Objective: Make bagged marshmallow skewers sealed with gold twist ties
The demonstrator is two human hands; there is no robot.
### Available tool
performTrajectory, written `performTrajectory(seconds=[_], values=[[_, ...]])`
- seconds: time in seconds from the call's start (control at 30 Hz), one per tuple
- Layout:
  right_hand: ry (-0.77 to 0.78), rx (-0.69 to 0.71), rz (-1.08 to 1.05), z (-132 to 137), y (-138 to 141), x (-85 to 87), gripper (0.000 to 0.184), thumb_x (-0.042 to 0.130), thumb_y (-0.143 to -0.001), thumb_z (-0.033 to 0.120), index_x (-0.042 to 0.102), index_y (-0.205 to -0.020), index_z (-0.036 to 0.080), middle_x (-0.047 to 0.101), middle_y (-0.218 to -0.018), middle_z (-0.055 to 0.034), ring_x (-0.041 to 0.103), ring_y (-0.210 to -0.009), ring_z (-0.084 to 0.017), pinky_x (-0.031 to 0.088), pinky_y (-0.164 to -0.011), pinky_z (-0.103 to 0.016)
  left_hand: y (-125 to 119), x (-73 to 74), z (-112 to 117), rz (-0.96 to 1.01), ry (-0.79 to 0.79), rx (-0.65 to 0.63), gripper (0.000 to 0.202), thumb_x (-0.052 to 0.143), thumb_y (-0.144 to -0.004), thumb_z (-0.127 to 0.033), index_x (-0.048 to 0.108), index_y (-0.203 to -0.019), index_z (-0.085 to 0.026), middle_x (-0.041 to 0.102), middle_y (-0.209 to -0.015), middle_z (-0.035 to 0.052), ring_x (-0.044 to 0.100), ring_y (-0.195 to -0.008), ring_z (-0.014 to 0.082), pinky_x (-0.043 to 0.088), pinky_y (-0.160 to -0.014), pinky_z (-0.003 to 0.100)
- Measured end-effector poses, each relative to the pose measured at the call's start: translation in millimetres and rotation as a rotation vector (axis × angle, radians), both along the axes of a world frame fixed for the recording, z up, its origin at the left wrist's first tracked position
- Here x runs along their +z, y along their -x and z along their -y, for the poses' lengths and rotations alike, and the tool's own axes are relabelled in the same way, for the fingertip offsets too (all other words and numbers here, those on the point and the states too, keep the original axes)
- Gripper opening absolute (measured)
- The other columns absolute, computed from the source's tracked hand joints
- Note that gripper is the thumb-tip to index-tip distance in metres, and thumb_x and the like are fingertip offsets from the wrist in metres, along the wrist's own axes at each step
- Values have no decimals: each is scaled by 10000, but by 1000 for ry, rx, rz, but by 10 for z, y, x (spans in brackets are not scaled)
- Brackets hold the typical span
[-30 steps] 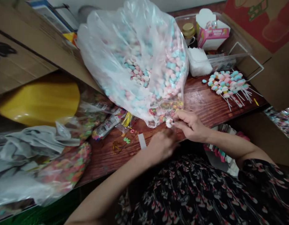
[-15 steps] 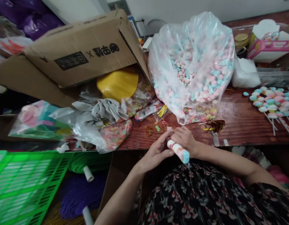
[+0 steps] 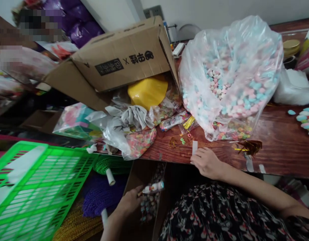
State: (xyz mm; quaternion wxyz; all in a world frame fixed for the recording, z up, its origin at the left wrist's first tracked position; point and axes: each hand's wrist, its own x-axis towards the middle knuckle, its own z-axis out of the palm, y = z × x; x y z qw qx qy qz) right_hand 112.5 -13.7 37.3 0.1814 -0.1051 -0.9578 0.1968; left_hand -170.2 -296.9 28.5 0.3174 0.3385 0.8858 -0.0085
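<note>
My left hand (image 3: 129,202) is closed on one end of a wrapped marshmallow stick (image 3: 153,187), pink, white and blue, and holds it over an open cardboard box (image 3: 161,209) below the table edge. Several similar wrapped marshmallow sticks (image 3: 147,209) lie in that box. My right hand (image 3: 207,162) is at the front edge of the table, its fingers drawn together at the lower end of a small white strip (image 3: 195,146). Two more pale strips (image 3: 249,163) hang at the table edge to the right of this hand.
A big clear bag of marshmallows (image 3: 232,77) stands on the table (image 3: 282,144). Left of it are a tilted cardboard carton (image 3: 119,57), a yellow scoop-like piece (image 3: 148,92) and bags of candy rings (image 3: 141,142). A green basket (image 3: 44,180) stands lower left. Gold tinsel (image 3: 249,147) lies right.
My hands have parted. The left has carried the marshmallow stick down and left from in front of my body to over the box. The right now rests by the white strip.
</note>
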Motion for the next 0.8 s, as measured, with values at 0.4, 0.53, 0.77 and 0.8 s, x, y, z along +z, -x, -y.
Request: performTrajectory(seconds=[0.4,0.53,0.77,0.8], values=[[105,-168,-34,14,-363,-95,174,476,-919,125,613,-823,174,622,-776,-43,528,-760,-171,373,-755,-317,-183,503,-2875,-580,-498,-599,262,447,-889,-217,689,-945,-134,663,-1024,165,588,-1033,295,489,-825,370],[139,-232,-64,-112,-398,-68,177,470,-922,107,616,-846,172,634,-797,-45,534,-756,-161,387,-730,-299,-25,381,-3229,-657,-360,-626,286,455,-864,-203,681,-993,-85,629,-1083,200,569,-1058,344,503,-740,388],[-110,-152,-62,-542,135,265,208,469,-929,125,613,-783,160,611,-748,-52,500,-739,-173,362,-687,-308,98,287,-3271,-639,-311,-597,301,417,-874,-156,704,-952,-114,642,-1041,180,617,-996,301,491,-715,352],[-128,-129,-65,-561,201,292,204,469,-923,112,615,-788,158,615,-760,-55,500,-746,-175,365,-695,-310,112,295,-3230,-627,-334,-580,288,427,-869,-152,708,-918,-117,652,-1004,174,622,-982,295,487,-714,346]])
